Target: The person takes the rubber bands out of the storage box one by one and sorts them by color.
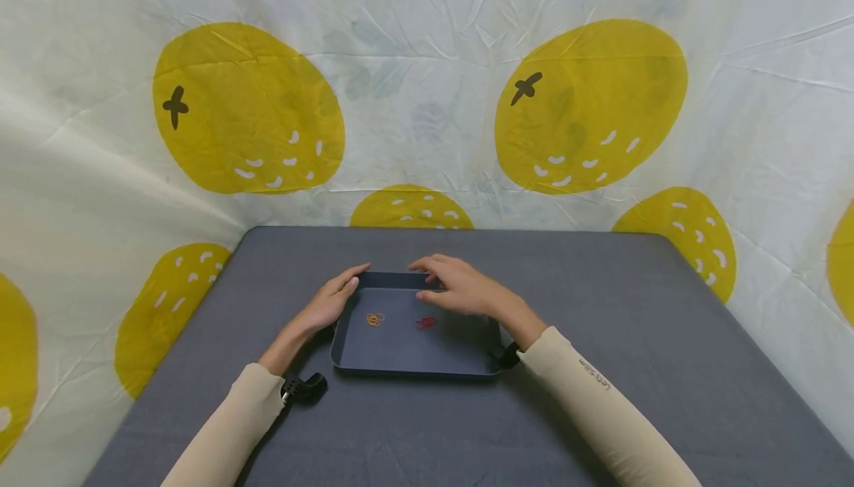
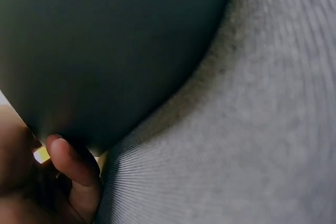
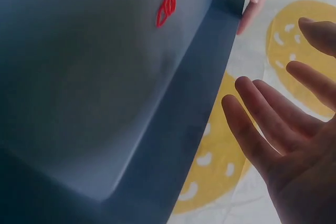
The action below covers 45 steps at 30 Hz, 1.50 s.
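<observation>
A dark blue-grey rectangular tray (image 1: 414, 359) carries two small clusters. Tan-orange rubber bands (image 1: 375, 319) lie left of centre, and red rubber bands (image 1: 425, 322) lie nearer the middle. With thumb by the rim and fingers along the outside, my left hand (image 1: 328, 302) grips the tray's left side near its far corner; the left wrist view shows a fingertip (image 2: 65, 156) against the dark tray wall (image 2: 105, 51). Above the tray's far right part, my right hand (image 1: 467, 287) has its fingers spread and holds nothing. The right wrist view shows these fingers (image 3: 262, 114) beside the tray wall.
A grey cloth-covered table (image 1: 587, 302) surrounds the tray. Behind and beside it hangs a white curtain (image 1: 414, 116) printed with large yellow fruit. Both wrists wear black camera mounts, the left one (image 1: 303, 388) low over the table, the right one (image 1: 508, 356) near the tray's corner.
</observation>
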Each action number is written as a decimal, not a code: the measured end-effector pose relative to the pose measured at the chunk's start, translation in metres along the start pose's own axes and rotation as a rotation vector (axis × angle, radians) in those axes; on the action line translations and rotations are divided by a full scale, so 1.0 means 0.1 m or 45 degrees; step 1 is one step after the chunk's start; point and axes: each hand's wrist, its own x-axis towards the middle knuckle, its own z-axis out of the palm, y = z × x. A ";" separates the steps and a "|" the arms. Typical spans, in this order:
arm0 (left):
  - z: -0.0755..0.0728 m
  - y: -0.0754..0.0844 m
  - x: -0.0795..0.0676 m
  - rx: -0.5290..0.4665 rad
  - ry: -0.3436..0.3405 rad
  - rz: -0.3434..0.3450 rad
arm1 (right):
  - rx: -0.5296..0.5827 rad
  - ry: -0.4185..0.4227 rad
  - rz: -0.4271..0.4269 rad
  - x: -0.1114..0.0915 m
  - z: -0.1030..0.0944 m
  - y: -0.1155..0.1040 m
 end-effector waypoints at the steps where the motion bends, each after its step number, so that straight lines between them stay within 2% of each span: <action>1: 0.00 0.00 0.00 -0.011 -0.004 -0.002 | 0.002 -0.009 -0.003 0.02 0.02 0.00; 12: 0.02 -0.03 0.00 -0.071 -0.004 -0.020 | 0.000 -0.067 -0.054 0.19 0.19 -0.08; 17: 0.03 -0.04 0.00 -0.095 0.024 -0.023 | 0.044 -0.088 -0.078 0.29 0.23 -0.12; 23: 0.04 -0.04 -0.01 -0.090 0.019 -0.034 | 0.123 -0.125 -0.110 0.41 0.34 -0.10; 28: 0.04 -0.04 -0.01 -0.101 0.028 -0.046 | 0.188 -0.134 -0.075 0.48 0.41 -0.10; 39: 0.04 -0.06 0.00 -0.066 0.016 -0.079 | 0.242 -0.173 0.015 0.60 0.60 -0.03; 45: 0.02 -0.04 0.01 -0.047 0.025 -0.079 | 0.246 -0.176 0.054 0.65 0.63 -0.02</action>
